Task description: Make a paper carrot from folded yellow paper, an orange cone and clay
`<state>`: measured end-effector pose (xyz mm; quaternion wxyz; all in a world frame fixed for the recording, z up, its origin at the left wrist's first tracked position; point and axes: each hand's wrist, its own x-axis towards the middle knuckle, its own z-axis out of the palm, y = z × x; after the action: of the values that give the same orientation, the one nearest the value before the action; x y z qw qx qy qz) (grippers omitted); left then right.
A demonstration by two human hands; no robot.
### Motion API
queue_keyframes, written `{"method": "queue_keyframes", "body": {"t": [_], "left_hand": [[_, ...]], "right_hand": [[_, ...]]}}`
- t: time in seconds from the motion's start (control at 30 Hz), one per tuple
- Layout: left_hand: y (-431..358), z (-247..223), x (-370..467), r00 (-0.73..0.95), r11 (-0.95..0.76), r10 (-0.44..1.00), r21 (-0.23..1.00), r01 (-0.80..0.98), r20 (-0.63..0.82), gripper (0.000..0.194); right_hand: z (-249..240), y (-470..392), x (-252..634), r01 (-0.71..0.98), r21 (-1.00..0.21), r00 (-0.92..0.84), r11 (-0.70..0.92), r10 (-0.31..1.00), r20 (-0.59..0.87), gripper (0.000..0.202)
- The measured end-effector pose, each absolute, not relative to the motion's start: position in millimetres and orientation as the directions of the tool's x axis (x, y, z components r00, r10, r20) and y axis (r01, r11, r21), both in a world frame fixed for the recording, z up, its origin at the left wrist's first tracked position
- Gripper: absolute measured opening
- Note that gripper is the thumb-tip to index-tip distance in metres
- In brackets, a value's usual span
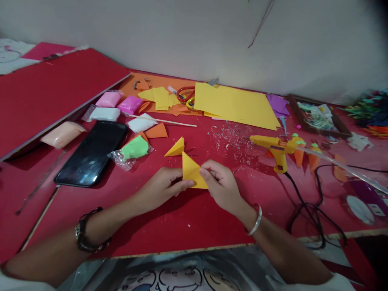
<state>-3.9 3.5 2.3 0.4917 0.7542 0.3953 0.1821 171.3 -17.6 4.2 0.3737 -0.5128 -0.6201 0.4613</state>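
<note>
Over the red table, my left hand and right hand pinch yellow paper from opposite sides, apparently mid-fold, so the next move likely calls for a firm crease.

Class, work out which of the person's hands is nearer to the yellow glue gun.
Right. The right hand, pinching the folded yellow paper, is to the left of the glue gun; the left hand holds the paper's other side, farther left.

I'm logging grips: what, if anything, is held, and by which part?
A yellow paper piece: the left hand pinches its lower left part, the right hand its right edge.
</note>
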Motion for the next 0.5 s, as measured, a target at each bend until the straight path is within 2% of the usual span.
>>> {"method": "queue_keyframes", "body": {"t": [0.1, 0.2, 0.33, 0.5], "left_hand": [[4.2, -2.5, -4.9, 0.633, -0.297, 0.772, 0.849, 0.436, -0.055, 0.032], [3.5, -5.8, -6.2, 0.661, -0.348, 0.749, 0.828, 0.441, -0.037, 0.032], [1.6, -5.9, -6.5, 0.694, -0.324, 0.717, 0.846, 0.423, -0.073, 0.033], [-1.4, -2.8, -3.4, 0.656, -0.314, 0.755, 0.864, 0.394, -0.025, 0.028]], "right_hand": [[3.7, -15.5, 172.1, 0.257, -0.966, -0.237, -0.011, 0.969, -0.075, 0.023], [2.7, -12.8, 173.8, 0.302, -0.953, -0.323, -0.007, 0.94, -0.109, 0.023], [2.2, -10.8, 175.3, 0.375, -0.925, -0.415, 0.065, 0.904, -0.105, 0.027], [2.0, -11.7, 174.8, 0.369, -0.928, -0.395, 0.044, 0.912, -0.113, 0.031]]}}
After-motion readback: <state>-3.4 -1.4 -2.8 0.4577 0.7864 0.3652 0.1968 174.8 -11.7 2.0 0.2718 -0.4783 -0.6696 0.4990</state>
